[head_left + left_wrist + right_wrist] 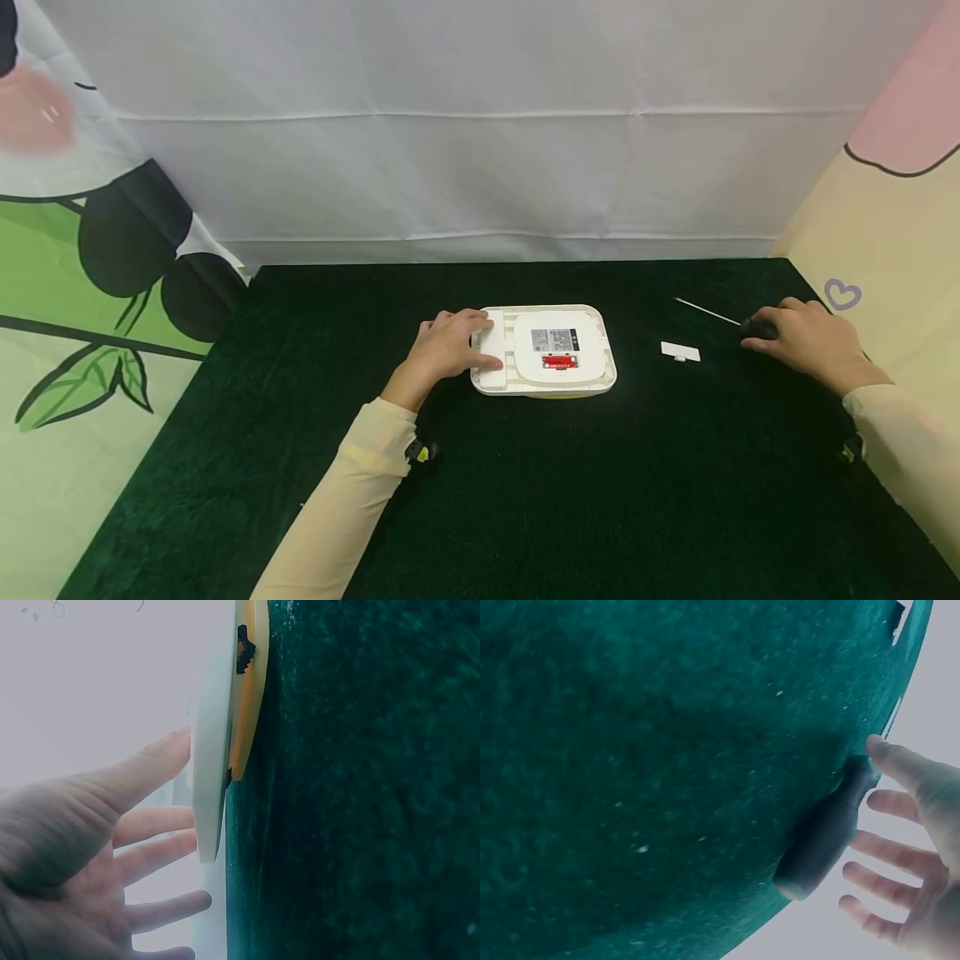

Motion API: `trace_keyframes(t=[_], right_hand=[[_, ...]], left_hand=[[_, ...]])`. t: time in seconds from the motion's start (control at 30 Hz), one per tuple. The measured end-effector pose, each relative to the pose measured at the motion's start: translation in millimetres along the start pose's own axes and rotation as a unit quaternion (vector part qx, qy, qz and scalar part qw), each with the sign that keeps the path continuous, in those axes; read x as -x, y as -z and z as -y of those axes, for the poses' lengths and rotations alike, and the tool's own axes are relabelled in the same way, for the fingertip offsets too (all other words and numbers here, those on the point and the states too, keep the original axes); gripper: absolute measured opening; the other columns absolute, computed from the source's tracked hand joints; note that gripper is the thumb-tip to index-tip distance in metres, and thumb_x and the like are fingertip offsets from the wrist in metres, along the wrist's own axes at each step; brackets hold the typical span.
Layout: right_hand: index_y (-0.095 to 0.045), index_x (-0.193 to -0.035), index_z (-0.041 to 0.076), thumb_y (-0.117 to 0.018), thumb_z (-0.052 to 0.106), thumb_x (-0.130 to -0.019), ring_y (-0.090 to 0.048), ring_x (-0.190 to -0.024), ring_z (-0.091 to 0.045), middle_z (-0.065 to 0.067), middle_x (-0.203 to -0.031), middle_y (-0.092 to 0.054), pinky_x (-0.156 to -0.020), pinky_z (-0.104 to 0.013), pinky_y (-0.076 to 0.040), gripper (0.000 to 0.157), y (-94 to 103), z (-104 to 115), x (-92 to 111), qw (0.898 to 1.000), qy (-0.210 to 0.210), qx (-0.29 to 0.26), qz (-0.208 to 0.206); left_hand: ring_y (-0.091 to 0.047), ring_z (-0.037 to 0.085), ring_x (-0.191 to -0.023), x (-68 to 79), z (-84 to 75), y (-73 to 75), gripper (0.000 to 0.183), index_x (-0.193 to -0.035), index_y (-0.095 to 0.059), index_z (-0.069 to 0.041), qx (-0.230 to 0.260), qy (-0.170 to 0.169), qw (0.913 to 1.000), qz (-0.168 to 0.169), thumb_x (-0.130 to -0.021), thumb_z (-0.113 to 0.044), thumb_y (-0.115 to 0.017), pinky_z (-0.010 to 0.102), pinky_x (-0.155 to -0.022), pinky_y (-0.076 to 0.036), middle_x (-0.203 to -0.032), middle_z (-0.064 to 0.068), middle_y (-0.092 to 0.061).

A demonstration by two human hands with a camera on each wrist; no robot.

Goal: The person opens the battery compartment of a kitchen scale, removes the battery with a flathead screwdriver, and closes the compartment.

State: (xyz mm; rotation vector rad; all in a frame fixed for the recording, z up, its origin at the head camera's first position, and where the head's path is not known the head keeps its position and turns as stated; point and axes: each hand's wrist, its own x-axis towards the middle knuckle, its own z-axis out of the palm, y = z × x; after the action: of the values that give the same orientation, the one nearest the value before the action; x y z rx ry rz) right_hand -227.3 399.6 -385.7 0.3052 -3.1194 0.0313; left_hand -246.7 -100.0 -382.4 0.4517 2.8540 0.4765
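- Left hand: fingers extended and spread, thumb and at least one finger touching the left end of the flat white device; the contact looks like steadying, not a tight clasp
- Right hand: fingers loosely spread about the dark handle of the screwdriver, well to the right of the device; no firm wrap shows, and whether the thumb actually touches the handle I cannot tell
- The device lies flat on the dark green cloth; a printed label sits on its upper face, with a red part in a recess on the near side of that label; a yellow layer shows beneath
- It looks stiff and probably light, like moulded plastic; the smooth shell may slip under one hand, so opposite rims seem the surest hold; the red part may be delicate and is better left unpressed
- The screwdriver's thin shaft points towards the device; the handle's narrow neck should give fingertips a sound grip
- The small white cover lies right of the device, nearer it than the handle is; its little tab looks breakable, so pinch the long edges
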Motion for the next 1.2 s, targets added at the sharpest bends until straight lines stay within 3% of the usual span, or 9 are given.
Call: trace_keyframes(t=[0.23, 1.03, 1.2], right_hand=[[-0.060, -0.125, 0.002, -0.066, 0.038, -0.091, -0.054, -0.073, -0.029, -0.032, -0.106, -0.058, -0.048, -0.032, -0.042, 0.050, -8.4, -10.5, 4.0, 1.000, -0.013, -0.021, 0.012], [-0.061, -0.125, 0.006, -0.064, 0.028, -0.094, -0.051, -0.068, -0.024, -0.023, -0.096, -0.061, -0.048, -0.031, -0.039, 0.038, -18.9, -14.6, 11.3, 0.999, -0.004, -0.038, -0.028], [-0.063, -0.122, 0.006, -0.065, 0.025, -0.094, -0.049, -0.067, -0.025, -0.019, -0.090, -0.061, -0.050, -0.033, -0.037, 0.033, -16.7, -12.6, 8.1, 0.998, 0.010, -0.022, -0.062]], left_hand=[[-0.039, 0.030, -0.130, 0.0, -0.7, 0.1, 0.073, -0.144, -0.050, -0.021, -0.003, -0.001, 1.0000, -0.001, -0.082, -0.053, -0.073, 0.054, -0.110, -0.028, -0.154, 0.000, -0.040], [-0.039, 0.029, -0.131, -0.3, -0.1, -0.5, 0.074, -0.145, -0.049, -0.023, -0.007, -0.001, 1.0000, 0.001, -0.082, -0.054, -0.073, 0.054, -0.110, -0.027, -0.155, -0.001, -0.039], [-0.039, 0.029, -0.132, -0.3, 0.7, -0.2, 0.074, -0.145, -0.049, -0.023, -0.008, 0.002, 1.0000, 0.003, -0.083, -0.054, -0.072, 0.054, -0.111, -0.027, -0.155, -0.001, -0.039]])
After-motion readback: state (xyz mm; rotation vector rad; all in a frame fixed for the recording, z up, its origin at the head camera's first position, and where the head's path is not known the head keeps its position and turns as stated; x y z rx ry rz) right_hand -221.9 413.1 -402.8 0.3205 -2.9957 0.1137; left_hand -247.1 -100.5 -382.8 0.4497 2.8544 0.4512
